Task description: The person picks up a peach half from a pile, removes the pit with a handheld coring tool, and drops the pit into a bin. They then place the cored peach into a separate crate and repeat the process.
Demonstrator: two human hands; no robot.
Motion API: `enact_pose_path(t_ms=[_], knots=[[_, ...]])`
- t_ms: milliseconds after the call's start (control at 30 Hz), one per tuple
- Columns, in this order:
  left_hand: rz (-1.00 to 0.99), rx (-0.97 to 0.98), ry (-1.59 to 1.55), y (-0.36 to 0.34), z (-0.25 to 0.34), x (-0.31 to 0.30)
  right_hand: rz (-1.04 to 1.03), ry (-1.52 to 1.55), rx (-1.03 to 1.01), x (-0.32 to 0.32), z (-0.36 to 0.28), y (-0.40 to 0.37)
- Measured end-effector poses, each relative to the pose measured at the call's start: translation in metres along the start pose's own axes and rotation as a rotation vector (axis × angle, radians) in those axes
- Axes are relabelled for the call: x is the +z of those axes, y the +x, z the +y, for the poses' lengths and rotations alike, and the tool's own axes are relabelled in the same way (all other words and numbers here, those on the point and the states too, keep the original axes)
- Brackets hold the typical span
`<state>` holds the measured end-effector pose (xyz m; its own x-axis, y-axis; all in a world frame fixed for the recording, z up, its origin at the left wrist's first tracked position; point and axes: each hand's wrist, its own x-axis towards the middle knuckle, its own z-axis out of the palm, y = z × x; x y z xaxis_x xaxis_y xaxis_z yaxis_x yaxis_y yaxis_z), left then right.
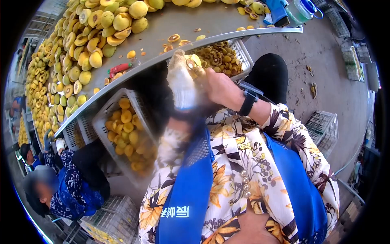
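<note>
My left hand (181, 83), in a white knitted glove, is closed around a yellow peach half (195, 60) just past the table edge. Close against the fruit is my right hand (220, 86), bare, with its fingers curled in a grip. A small ring-shaped detail shows on the fruit between the hands; I cannot tell what the right fingers hold. Just beyond the hands stands a white crate (246, 61) filled with brownish cut fruit pieces. At the lower left, another white crate (100, 122) contains yellow peach halves.
A metal table (160, 30) carries a large heap of peaches (87, 42). On it lie a red-handled tool (120, 68) and loose scraps. A blue-lidded jug (300, 11) stands at the far corner. A co-worker (67, 183) sits at left. Another crate (321, 129) stands at right.
</note>
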<state>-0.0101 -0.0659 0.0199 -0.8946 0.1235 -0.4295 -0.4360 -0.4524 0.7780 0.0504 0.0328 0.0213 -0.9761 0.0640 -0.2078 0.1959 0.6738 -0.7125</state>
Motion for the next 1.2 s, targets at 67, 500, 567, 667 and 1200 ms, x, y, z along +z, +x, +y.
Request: enact_pose_path(t_ms=[67,500,567,667,1200], knots=[[-0.127,-0.080,-0.080,0.015,0.000,-0.021,-0.048,-0.005,-0.026,-0.002,-0.006,0.000],[-0.120,0.005,-0.187,0.009,0.012,-0.005,-0.072,0.289,0.014,-0.007,-0.017,-0.002],[-0.126,-0.138,-0.259,0.004,0.019,0.004,-0.112,0.344,0.045,-0.011,-0.013,-0.002],[-0.165,-0.185,-0.181,0.013,0.018,0.009,-0.149,0.381,0.091,-0.014,-0.007,-0.001],[-0.130,0.067,0.224,0.019,0.000,0.036,-0.699,1.100,0.384,-0.062,0.006,-0.015]])
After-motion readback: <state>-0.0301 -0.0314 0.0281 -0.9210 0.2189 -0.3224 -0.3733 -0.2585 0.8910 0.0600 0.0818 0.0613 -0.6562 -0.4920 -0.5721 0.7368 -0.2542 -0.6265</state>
